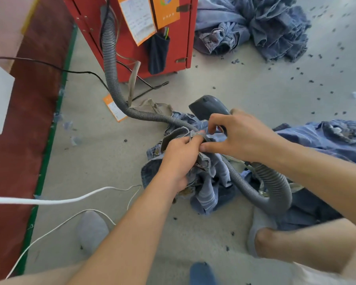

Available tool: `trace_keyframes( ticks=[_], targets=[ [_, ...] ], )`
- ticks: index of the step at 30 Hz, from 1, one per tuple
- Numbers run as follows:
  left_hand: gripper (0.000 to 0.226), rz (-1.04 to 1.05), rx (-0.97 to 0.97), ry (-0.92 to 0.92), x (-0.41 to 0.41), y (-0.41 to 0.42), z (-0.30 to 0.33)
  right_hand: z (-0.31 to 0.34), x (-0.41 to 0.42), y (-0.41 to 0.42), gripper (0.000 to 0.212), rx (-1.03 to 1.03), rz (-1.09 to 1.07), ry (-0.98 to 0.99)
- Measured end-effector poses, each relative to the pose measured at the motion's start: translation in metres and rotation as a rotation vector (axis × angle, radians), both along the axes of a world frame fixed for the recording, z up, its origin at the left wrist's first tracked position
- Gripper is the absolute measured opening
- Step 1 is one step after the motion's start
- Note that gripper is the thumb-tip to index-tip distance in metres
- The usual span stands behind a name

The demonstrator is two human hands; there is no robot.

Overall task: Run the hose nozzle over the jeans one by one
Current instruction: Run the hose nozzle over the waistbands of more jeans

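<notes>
The red machine cabinet [140, 36] stands at the far side of the grey floor [234, 85], and from it the ribbed grey hose [111, 79] comes down toward the person; it crosses over the crumpled jeans [206, 182] in the middle, passes under the hands, makes a loop near the right forearm and, as I judge, goes back up to the dark grey nozzle head [206, 108], though the right hand hides the joint; two other heaps of denim lie apart, one pile [255, 25] beside the cabinet and one pair [327, 138] at the right edge; the worked jeans lie directly under both hands, bunched, with no clear long axis; the left hand [179, 159] grips a fold of the waistband area, its fingers curled into the cloth; the right hand [238, 136] is just beside it, thumb and forefinger pinching the same fold, the other fingers bent loosely; the nozzle head rests just behind the right hand, on its far side, so this hand is clearly the nearer one to take it; I think the cloth is being opened first, and the pass of the nozzle is not yet begun; small dark scraps [317, 83] lie scattered on the floor.
</notes>
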State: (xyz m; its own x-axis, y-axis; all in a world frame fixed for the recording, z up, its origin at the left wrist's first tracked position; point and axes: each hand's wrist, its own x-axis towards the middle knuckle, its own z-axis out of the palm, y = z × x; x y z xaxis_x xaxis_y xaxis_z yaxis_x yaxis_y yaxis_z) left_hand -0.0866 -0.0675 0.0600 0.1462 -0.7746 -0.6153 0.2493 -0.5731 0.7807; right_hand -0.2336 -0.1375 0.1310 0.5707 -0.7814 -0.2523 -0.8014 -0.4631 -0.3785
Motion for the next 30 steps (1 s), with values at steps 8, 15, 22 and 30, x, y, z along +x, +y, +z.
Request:
trace_keyframes(
  ticks=[8,15,22,30],
  targets=[
    [0.021,-0.202,-0.02,0.128,0.016,-0.001,0.01,-0.001,-0.003,-0.01,0.014,0.041,0.115,0.03],
    [0.024,-0.214,-0.062,0.207,0.019,0.002,0.009,0.001,-0.001,-0.021,0.011,0.193,0.048,0.038],
    [0.03,-0.128,-0.069,0.431,0.025,0.002,0.006,0.003,-0.004,-0.026,0.02,0.184,0.007,0.016],
    [0.044,0.05,0.029,0.623,0.046,0.003,-0.005,0.045,-0.041,-0.027,0.081,0.03,-0.076,-0.109]
  ],
)
